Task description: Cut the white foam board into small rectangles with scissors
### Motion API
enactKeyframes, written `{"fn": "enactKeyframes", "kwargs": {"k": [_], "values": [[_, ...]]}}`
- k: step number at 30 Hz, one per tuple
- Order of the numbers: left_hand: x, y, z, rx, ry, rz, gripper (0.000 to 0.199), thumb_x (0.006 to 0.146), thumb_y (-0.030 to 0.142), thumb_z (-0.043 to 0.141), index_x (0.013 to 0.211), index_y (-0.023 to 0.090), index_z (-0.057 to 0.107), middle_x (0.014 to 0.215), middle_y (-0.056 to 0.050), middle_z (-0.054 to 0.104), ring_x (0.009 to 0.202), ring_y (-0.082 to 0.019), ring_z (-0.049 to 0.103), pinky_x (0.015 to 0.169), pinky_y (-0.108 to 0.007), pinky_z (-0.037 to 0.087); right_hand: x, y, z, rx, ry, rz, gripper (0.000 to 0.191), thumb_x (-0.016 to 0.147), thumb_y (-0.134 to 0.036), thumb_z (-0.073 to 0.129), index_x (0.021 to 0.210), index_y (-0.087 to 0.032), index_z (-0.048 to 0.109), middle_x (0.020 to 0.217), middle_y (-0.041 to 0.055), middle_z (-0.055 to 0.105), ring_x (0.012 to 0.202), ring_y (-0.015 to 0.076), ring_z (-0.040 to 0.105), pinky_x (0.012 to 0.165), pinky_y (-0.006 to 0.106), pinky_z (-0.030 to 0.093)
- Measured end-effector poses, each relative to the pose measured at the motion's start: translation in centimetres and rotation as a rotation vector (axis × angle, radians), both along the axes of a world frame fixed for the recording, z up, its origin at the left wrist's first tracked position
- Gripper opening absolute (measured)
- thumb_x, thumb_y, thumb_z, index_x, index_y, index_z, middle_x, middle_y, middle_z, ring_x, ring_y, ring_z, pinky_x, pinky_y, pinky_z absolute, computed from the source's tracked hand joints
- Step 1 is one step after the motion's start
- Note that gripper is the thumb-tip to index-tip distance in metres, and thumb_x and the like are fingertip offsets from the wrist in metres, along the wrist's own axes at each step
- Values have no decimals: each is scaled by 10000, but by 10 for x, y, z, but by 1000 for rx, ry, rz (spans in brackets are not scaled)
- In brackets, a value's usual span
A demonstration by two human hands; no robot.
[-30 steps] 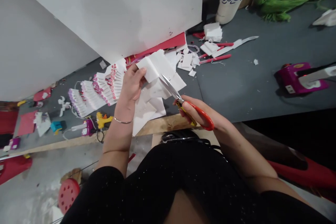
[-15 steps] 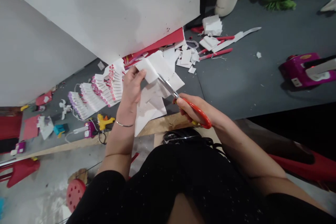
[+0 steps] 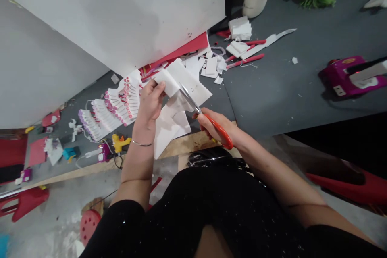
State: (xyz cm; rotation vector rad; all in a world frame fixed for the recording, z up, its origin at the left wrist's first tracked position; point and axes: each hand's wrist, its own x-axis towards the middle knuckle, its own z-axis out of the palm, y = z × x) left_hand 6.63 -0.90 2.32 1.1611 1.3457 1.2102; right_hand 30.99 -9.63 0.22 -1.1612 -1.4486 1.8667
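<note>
My left hand (image 3: pixel 152 98) pinches a folded piece of white paper (image 3: pixel 168 82) between thumb and fingers above the table. In my right hand (image 3: pixel 215 123) is a pair of scissors (image 3: pixel 222 132) with red handles, its metal blades pointing up and left. The blade tips meet the right edge of the folded paper; I cannot tell how far apart the blades are. Larger white sheets (image 3: pixel 165 129) lie beneath both hands, with one cut sheet (image 3: pixel 193 84) just behind the blades.
Rows of small pink and purple-tipped pieces (image 3: pixel 113 102) lie to the left, near a yellow glue gun (image 3: pixel 120 142). White scraps (image 3: pixel 211 66) and red-handled tools (image 3: pixel 246 61) sit behind. A purple device (image 3: pixel 347 76) stands right. A tall white panel (image 3: pixel 169 8) borders the back.
My right hand and the scissors have shifted slightly left, toward the folded paper. The left hand keeps its hold on the paper. The whole view has moved a little.
</note>
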Motion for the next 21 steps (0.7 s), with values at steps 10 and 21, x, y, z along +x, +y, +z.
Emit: {"fn": "enactKeyframes", "kwargs": {"k": [10, 21], "values": [[9, -1, 15, -249, -176, 8, 118, 860, 207, 858, 928, 182, 764, 847, -29, 768, 736, -153, 718, 690, -273, 610, 3, -6, 9, 23, -123, -32, 517, 1040, -732, 521, 848, -252, 522, 701, -5, 595, 589, 137, 514, 549, 280, 409], [14, -4, 7, -227, -170, 29, 224, 885, 319, 870, 968, 205, 697, 897, -51, 780, 909, -231, 784, 805, -345, 666, 1, -7, -8, -33, 26, -58, 682, 990, -901, 392, 883, -241, 529, 729, -26, 565, 533, 99, 507, 481, 260, 445]]}}
